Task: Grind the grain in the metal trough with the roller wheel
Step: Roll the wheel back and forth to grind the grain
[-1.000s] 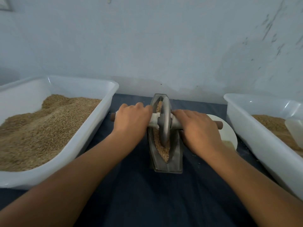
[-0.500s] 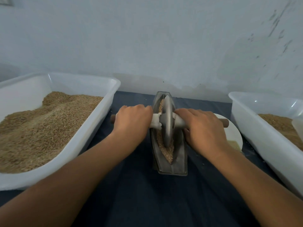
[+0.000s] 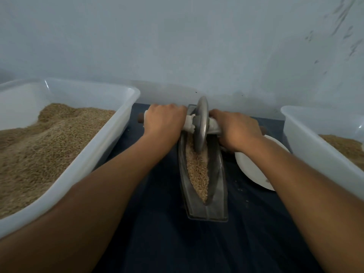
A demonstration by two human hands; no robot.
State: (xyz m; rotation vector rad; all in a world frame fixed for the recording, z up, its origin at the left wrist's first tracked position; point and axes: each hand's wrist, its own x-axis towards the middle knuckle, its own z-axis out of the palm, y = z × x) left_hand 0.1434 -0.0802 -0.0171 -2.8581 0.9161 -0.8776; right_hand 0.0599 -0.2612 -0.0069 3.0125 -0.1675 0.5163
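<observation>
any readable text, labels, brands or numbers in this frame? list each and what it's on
None: no words, labels, brands or numbers can be read.
The metal trough, roller wheel, both white tubs and the white plate show bare surfaces.
The wall has only dark scuff marks, not writing.

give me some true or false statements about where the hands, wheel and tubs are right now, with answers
1. Both hands grip the handle of the grey metal roller wheel, the left hand on one side and the right hand on the other. True.
2. The wheel stands at the near end of the grey metal trough. False: it is at the far end.
3. The white plastic tub on the left holds brown grain. True.
4. The round white plate lies left of the trough. False: it lies to its right.
</observation>
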